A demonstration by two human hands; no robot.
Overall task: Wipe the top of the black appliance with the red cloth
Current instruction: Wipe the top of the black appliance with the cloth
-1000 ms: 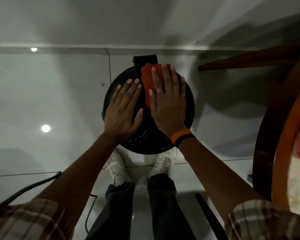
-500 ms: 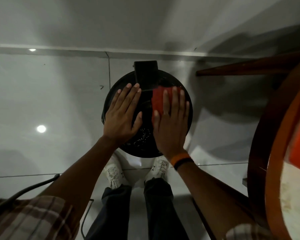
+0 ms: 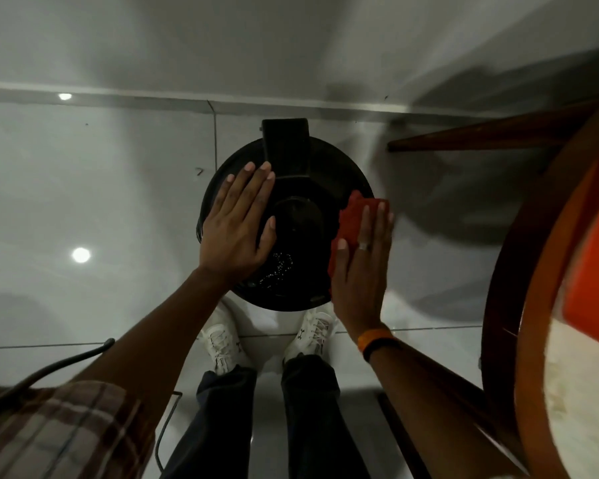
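Observation:
A round black appliance point(image 3: 301, 216) stands on the floor right below me, with a black handle block at its far rim. My left hand point(image 3: 237, 223) lies flat on the left part of its top, fingers spread, holding nothing. A red cloth point(image 3: 351, 219) rests on the right edge of the top. My right hand point(image 3: 360, 267) presses flat on that cloth, fingers pointing away from me; the cloth sticks out past the fingertips and along the thumb side.
A round wooden table point(image 3: 519, 271) with an orange thing on it fills the right side, its leg point(image 3: 481, 136) reaching toward the appliance. White shoes point(image 3: 222, 340) stand just behind the appliance on glossy grey tiles. A dark cable point(image 3: 66, 361) runs along the floor at left.
My right hand slid the red cloth from the far middle of the top, near the handle block, to the right edge and toward me. My left hand stayed in place.

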